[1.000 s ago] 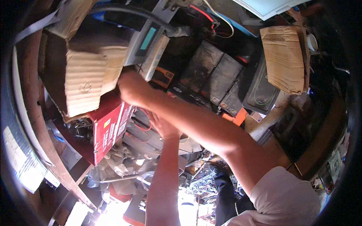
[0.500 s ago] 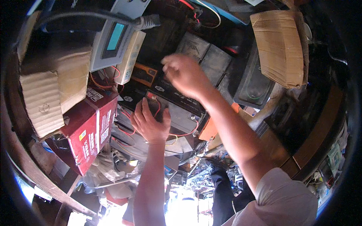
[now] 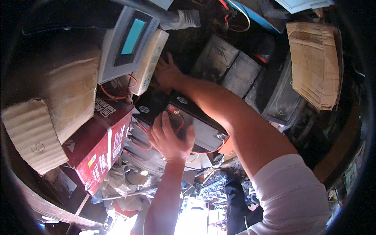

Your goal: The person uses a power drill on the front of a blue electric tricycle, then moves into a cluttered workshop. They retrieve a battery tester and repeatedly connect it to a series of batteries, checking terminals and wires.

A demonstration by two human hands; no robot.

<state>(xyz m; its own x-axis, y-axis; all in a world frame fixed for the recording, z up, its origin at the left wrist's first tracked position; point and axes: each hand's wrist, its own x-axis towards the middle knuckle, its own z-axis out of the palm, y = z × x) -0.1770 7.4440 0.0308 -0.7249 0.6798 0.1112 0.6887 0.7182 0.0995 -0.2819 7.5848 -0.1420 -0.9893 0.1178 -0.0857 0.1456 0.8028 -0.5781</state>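
Note:
My left hand (image 3: 170, 141) rests against a black-and-grey battery (image 3: 201, 131), its fingers stretched along the top beside the red terminal (image 3: 175, 111). A thin red wire runs from that terminal, under the hand's thumb side. My right arm crosses over the battery. At its end my right hand (image 3: 167, 73) reaches into the shadow on the far side, with fingers spread beside a cream-coloured box (image 3: 150, 62). Nothing shows in that hand, though its lower part is dim. Above the cream box is a grey device (image 3: 127, 43) with a lit blue-green screen.
A red carton (image 3: 100, 145) and an open cardboard box (image 3: 74, 90) stand on the left. Dusty dark batteries (image 3: 239, 70) lie beyond my right arm. A folded cardboard piece (image 3: 313, 64) is at the upper right. A thick dark cable (image 3: 156, 13) hangs across the top left.
My right hand has moved from above the battery down and left to the cream box, covering the orange object there. The left hand stays on the battery. The whole view has shifted.

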